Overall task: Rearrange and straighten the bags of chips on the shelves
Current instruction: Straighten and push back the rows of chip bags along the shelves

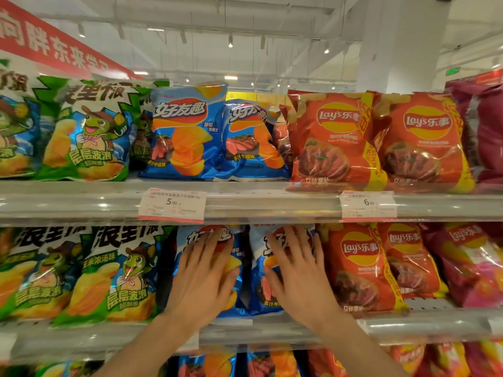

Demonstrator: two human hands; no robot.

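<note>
Two blue chip bags stand side by side on the middle shelf. My left hand lies flat with fingers spread on the front of the left blue bag. My right hand presses flat on the right blue bag the same way. Neither hand grips anything. On the top shelf, one blue bag stands upright, and the blue bag next to it sits lower and leans back.
Green bags fill the left of both shelves, with more green bags beside my left hand. Red bags and magenta bags fill the right. Price tags hang on the top shelf rail. More bags show on the lowest shelf.
</note>
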